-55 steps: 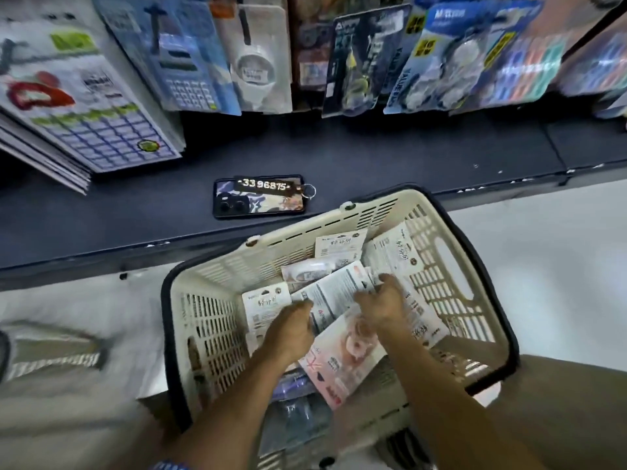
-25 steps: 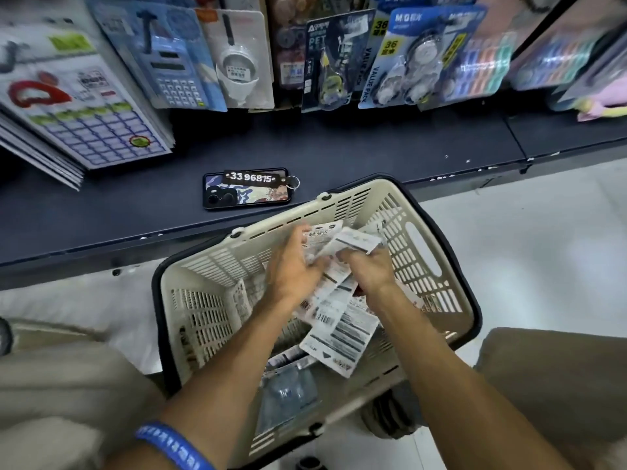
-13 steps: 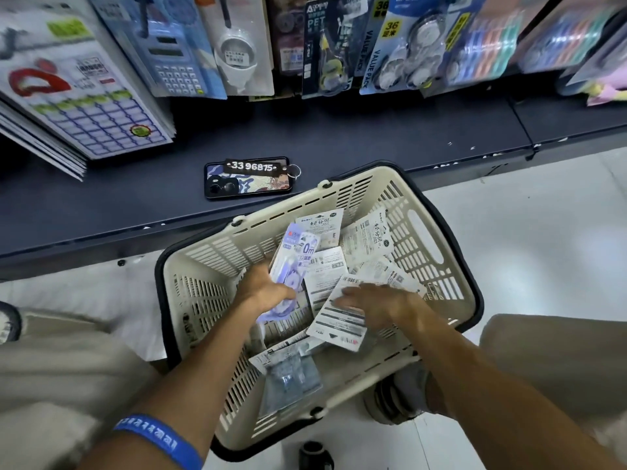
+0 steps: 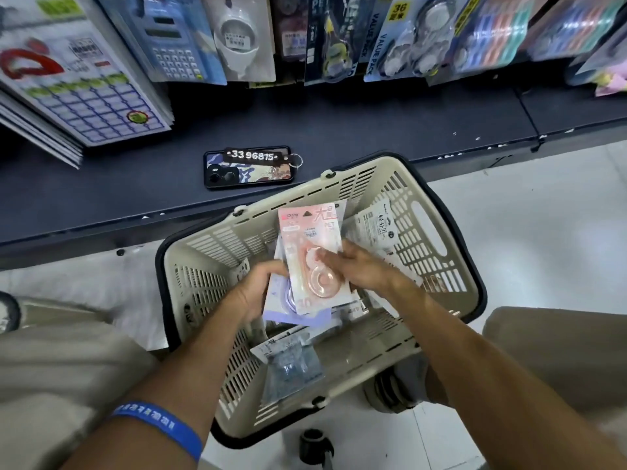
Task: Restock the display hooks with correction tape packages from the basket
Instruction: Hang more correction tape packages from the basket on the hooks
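A beige plastic basket (image 4: 217, 286) with a black rim stands on the floor in front of me. Over it my left hand (image 4: 254, 293) grips a small stack of correction tape packages, a purple package (image 4: 276, 308) underneath. A pink package (image 4: 310, 245) lies on top of the stack, and my right hand (image 4: 359, 268) rests its fingers on its lower right part. More white-backed packages (image 4: 378, 227) lie loose in the basket. Hanging packages of correction tape (image 4: 407, 39) fill the display hooks above the shelf.
A phone (image 4: 249, 171) with a numbered key tag lies on the dark shelf (image 4: 373, 130) behind the basket. Calculator cards (image 4: 176, 39) and a sheet stack (image 4: 78, 83) hang at upper left. A clear packet (image 4: 291, 368) lies at the basket's near end. My knees flank the basket.
My left hand kept the purple package and lifted it. My right hand left the white cards and brought a pink package onto the stack.
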Demonstrator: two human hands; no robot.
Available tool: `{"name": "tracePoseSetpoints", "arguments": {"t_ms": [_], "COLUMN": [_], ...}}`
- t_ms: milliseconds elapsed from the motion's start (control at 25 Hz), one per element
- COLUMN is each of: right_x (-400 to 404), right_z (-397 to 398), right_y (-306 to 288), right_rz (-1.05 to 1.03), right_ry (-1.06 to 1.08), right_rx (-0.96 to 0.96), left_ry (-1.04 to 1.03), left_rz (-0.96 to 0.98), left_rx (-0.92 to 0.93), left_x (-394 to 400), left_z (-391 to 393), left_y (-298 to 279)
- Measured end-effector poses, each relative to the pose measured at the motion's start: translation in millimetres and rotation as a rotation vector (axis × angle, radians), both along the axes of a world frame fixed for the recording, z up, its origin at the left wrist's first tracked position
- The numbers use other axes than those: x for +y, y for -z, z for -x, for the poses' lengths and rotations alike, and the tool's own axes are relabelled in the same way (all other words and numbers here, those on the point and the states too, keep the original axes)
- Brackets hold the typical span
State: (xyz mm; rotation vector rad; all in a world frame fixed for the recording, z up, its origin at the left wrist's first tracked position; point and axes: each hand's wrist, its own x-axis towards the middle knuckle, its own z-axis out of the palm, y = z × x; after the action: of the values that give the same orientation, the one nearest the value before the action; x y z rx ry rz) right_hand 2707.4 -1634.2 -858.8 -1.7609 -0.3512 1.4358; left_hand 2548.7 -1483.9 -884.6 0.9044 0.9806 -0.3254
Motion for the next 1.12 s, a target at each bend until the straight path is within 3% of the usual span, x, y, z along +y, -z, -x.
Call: {"name": "tracePoseSetpoints", "arguments": {"t_ms": [80,200,280,400,520,600,800,1120], "right_x": [15,21,18,10,8,10,20,-3], "right_z": [20,36,42,61,102,124,129,83], "right_y": [-2,-7,-6,6,28,48,56,23], "right_rz": [0.062,0.464,0.615,0.459,0.407,0.512,0.559,0.463], "right_ry": [-0.155,-0.671,-0.827,-1.004,-1.188,-1.154,-0.924,-0.977], "right_rx": [-0.198,-0.489,-0.339,-0.059,-0.175,-0.219,0.123,-0.023], "left_ry": [-0.022,0.143,0.165,0.239,0.335,0.337,0.331,0.363], "left_rz": [0.100,-0.254,-0.414,-0.573,-0.670,-0.667,-0.635,-0.628], "left_rx": [-0.035,0.115,0.136,0.162,0.196,0.198,0.179,0.167], "left_x": [0,0,4,12,15,15,20,25], "left_z": [4,9,8,3,2,2,4,7], "left_y": [0,5,7,3,0,0,1,-1]}}
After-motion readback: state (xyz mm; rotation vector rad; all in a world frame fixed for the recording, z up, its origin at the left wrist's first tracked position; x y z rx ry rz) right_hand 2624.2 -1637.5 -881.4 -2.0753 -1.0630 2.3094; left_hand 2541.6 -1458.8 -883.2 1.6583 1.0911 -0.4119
